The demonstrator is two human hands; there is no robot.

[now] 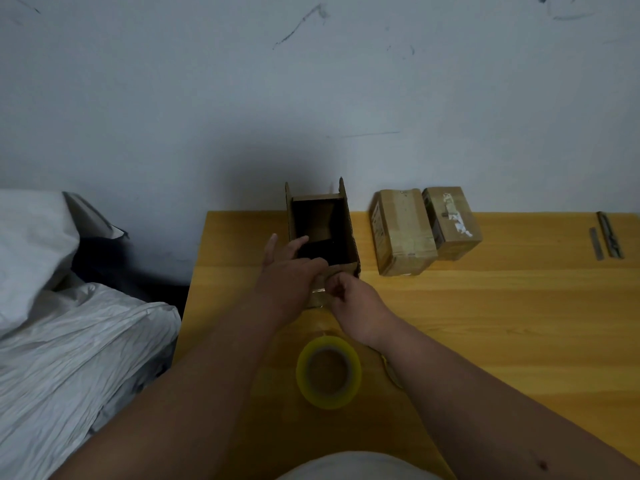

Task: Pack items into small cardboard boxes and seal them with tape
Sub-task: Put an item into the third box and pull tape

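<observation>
An open box (322,230) stands on the desk (485,306), flaps up, something dark inside. The left hand (291,271) rests on its near left corner, fingers straight over the rim. The right hand (349,299) pinches its near wall. A tape roll (328,372) lies just nearer. Two sealed boxes (424,228) sit to the right.

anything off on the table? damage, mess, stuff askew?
Mostly tidy. The right-hand sealed box has torn white label remnants on top, and both sealed boxes sit slightly skewed. The open box and tape roll look fine.
</observation>
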